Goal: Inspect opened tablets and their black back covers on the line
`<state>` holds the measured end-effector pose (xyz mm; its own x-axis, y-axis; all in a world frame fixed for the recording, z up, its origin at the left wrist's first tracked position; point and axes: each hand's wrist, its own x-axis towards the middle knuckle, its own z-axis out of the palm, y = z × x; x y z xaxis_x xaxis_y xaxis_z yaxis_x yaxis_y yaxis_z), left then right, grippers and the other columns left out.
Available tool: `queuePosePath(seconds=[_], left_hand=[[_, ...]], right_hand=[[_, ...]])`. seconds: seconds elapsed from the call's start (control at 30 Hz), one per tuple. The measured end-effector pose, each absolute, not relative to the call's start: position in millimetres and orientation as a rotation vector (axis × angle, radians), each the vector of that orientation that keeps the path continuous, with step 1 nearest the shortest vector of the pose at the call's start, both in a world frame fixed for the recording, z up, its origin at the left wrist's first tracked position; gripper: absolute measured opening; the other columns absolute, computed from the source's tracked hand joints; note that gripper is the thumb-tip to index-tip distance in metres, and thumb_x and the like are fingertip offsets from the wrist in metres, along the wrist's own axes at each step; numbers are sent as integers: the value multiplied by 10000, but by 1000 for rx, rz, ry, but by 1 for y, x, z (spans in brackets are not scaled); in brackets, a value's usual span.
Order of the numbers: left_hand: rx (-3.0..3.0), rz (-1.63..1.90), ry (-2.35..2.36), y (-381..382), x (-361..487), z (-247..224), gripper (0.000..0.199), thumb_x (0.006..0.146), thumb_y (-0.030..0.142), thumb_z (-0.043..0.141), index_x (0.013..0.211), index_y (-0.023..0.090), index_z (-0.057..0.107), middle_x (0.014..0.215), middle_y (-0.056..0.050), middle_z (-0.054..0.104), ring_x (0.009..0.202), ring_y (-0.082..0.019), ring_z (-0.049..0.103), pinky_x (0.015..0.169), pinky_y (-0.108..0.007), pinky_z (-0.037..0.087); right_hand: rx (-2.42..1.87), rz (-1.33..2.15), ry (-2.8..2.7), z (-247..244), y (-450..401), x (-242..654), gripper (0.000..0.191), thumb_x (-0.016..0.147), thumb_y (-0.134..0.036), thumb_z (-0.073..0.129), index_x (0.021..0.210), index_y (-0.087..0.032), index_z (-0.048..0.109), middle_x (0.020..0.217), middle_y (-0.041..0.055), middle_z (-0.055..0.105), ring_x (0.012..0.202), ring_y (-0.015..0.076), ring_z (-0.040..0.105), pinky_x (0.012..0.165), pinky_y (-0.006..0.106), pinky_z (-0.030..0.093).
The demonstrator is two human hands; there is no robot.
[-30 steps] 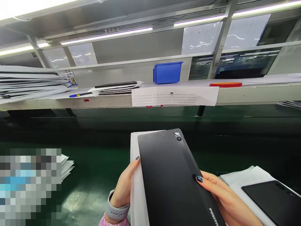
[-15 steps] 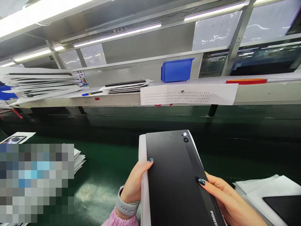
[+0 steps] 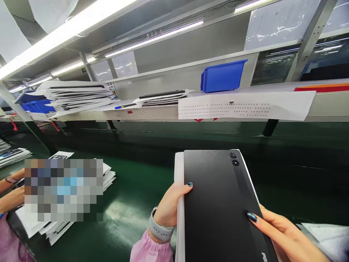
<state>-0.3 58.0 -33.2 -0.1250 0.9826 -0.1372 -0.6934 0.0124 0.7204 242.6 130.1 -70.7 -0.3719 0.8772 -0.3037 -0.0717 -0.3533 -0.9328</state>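
Black tablet (image 3: 212, 203) is overlying white backing (image 3: 179, 171), left hand (image 3: 169, 206) and right hand (image 3: 285, 230) clasping opposite sides, possibly risking slippage if either grip relaxes.

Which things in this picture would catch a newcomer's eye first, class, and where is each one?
Most striking is the large black tablet, low in the centre, gripped between the left hand and the right hand. Next comes the bright blue bin on the shelf above it. The glaring light tube slants across the upper left.
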Motion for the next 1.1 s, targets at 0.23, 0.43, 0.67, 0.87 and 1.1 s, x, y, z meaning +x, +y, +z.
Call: queuePosePath(seconds=[0.23,0.43,0.67,0.87,1.1], left_hand=[[233,1434,904,60,-11,-24,267,977,145,484,1009,29,723,778,-138,792,653,-226,757,651,-298,604],[115,1321,932,68,-9,-18,342,1022,176,410,1187,-10,645,839,-164,796,658,-235,764,690,-328,623],[56,1296,923,69,-5,-17,390,1017,188,408,1251,-40,620,808,-181,788,644,-271,766,697,-370,635],[33,1363,923,67,-5,-15,394,1010,182,426,1277,-36,615,833,-176,793,734,-287,779,815,-397,626],[29,1401,823,67,-3,-13,433,1043,302,383,1187,35,691,953,-154,801,884,-278,776,930,-389,590]], right_hand=[[-1015,1771,-1258,-36,119,230,364,752,-541,834,924,-221,826,914,51,796,684,192,692,574,236,534],[-927,1806,-1118,-37,125,231,339,722,-458,884,905,-186,801,731,19,726,595,135,612,537,210,471],[-892,1840,-1084,-34,121,236,281,751,-429,873,897,-205,786,706,-14,701,583,116,599,556,206,467],[-817,2002,-1171,-32,119,232,291,800,-450,824,936,-193,807,785,34,757,637,163,660,641,249,514],[-790,2046,-1063,-32,114,230,183,780,-343,846,860,-181,815,691,13,744,552,130,643,554,216,484]])
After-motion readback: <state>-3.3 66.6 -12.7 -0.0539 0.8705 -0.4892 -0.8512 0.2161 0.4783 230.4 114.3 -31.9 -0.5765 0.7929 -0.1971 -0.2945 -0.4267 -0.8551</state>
